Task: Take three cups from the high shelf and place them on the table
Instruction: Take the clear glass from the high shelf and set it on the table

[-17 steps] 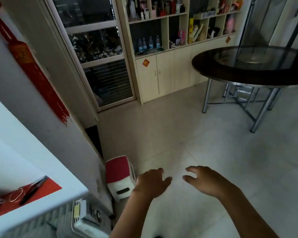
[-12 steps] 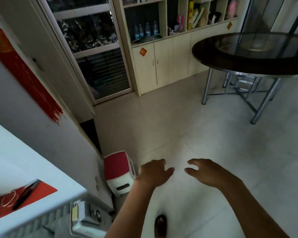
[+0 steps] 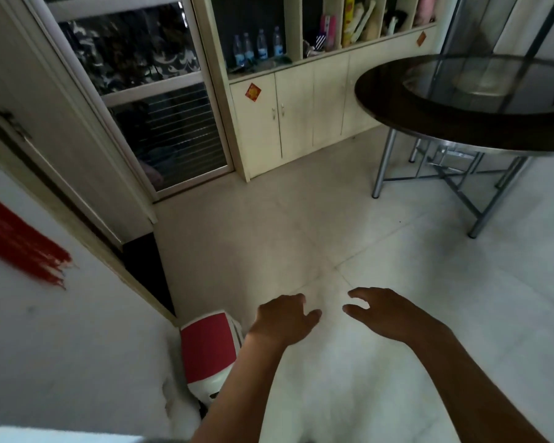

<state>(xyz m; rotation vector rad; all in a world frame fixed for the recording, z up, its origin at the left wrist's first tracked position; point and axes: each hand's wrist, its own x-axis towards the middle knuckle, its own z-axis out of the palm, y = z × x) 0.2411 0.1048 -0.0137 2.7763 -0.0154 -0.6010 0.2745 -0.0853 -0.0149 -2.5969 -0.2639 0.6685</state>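
Currently head view only. My left hand point(image 3: 283, 318) and right hand point(image 3: 389, 314) hang out in front of me over the pale floor point(image 3: 397, 251), close together but not touching. Both grips spread loose, fingers slightly curled, nothing in either.

No cups visible anywhere. The shelf unit point(image 3: 301, 43) against the far wall shows only its lower compartments: water bottles point(image 3: 258, 47) in one, mixed items in the next ones I can't make out. Its upper part is cut off by the frame, so the high shelf and the cups are presumably above what I see.

Step in hand, as I judge it: walk to the shelf unit. Best done by lifting my gaze first, finding the cups, then squaring up close to the cupboard doors point(image 3: 279, 119) so the reach goes straight up, not at a lean.

Round dark counter point(image 3: 461, 123) stands to the right, near the shelf unit, top apparently bare apart from an inset glass disc. Good drop spot, short carry.

In the way: a red-and-white appliance point(image 3: 208, 353) on the floor just beside my left forearm, against the wall. Counter's metal legs point(image 3: 381, 164) splay outward near my route. Open floor between; keep to the middle.
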